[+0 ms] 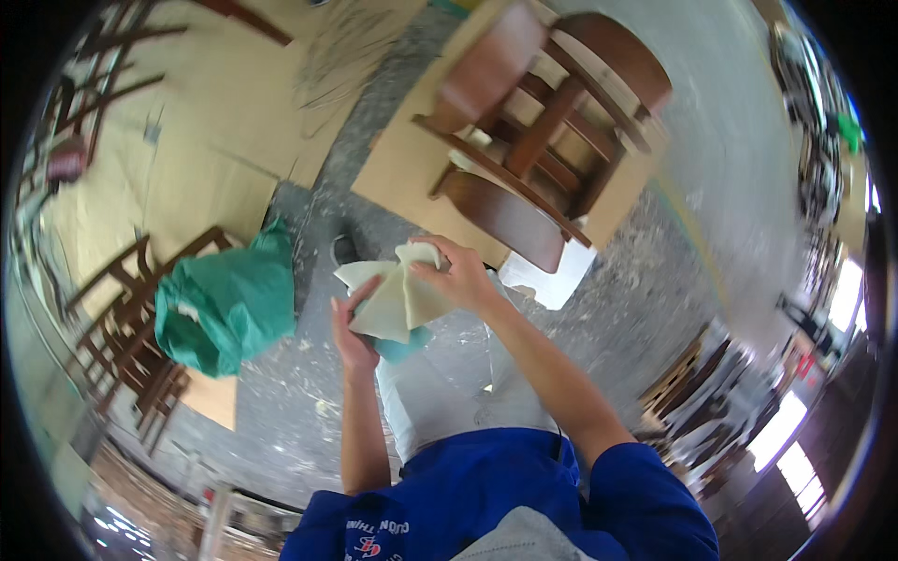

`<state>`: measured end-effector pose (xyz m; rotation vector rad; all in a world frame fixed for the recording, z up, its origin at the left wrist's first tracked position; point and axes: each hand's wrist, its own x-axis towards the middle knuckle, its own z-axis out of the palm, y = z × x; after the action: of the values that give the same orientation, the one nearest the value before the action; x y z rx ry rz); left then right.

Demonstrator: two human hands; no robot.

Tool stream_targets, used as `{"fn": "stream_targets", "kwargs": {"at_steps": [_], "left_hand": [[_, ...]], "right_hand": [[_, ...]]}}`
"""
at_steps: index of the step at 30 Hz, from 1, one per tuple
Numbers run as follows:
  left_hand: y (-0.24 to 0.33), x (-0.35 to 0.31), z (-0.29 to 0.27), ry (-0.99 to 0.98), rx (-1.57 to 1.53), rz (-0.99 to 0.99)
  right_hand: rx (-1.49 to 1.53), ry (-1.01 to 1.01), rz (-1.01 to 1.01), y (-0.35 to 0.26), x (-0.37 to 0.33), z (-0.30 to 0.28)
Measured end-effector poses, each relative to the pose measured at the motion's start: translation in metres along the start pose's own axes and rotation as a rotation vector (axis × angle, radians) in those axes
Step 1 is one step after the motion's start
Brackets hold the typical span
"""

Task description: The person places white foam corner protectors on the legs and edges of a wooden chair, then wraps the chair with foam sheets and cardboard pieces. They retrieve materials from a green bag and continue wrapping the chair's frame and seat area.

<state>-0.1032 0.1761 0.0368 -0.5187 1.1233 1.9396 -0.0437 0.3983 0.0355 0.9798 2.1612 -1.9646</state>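
A soft cream sheet (402, 299), folded into loose pleats, is held between my two hands in front of my body. I cannot tell whether it is cloth or thin foam. My left hand (355, 332) grips its lower left side, thumb and fingers around the edge. From the upper right, my right hand (458, 276) pinches the folds together. Just below the sheet, close to my left palm, a light teal piece (404, 346) shows in part; whether it is held too is unclear. Beyond my hands stands a dark brown wooden furniture piece (552, 122) with rounded panels.
Flattened cardboard (398, 173) lies under the furniture, with a white sheet (552, 280) at its near edge. To the left, a green cloth or bag (229, 304) rests against brown wooden chairs (131, 346). Stacked boards (697, 393) stand at the right.
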Motion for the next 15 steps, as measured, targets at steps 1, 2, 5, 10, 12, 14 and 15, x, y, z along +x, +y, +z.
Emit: {"fn": "stream_targets", "kwargs": {"at_steps": [1, 2, 5, 10, 12, 14, 15], "left_hand": [[-0.024, 0.009, 0.021, 0.081, 0.123, -0.041], [-0.04, 0.013, 0.039, 0.049, 0.359, -0.091], [-0.092, 0.046, 0.079, 0.039, 0.7, -0.195], [-0.146, 0.132, 0.107, 0.017, 0.893, -0.362], [-0.165, 0.185, 0.114, -0.009, 0.81, -0.395], [-0.182, 0.24, 0.119, -0.072, 0.74, -0.39], [-0.191, 0.262, 0.119, -0.099, 0.718, -0.38]], "right_hand": [[-0.004, 0.042, -0.014, 0.022, -0.006, -0.026], [-0.007, 0.082, -0.018, 0.04, -0.016, -0.049], [-0.018, 0.165, -0.047, 0.108, -0.023, -0.108], [0.507, 0.608, 0.298, 0.256, -0.022, -0.203], [0.599, 1.04, 0.359, 0.336, -0.029, -0.241], [0.988, 1.297, 0.415, 0.417, -0.042, -0.273], [0.982, 1.344, 0.359, 0.454, -0.047, -0.283]]}}
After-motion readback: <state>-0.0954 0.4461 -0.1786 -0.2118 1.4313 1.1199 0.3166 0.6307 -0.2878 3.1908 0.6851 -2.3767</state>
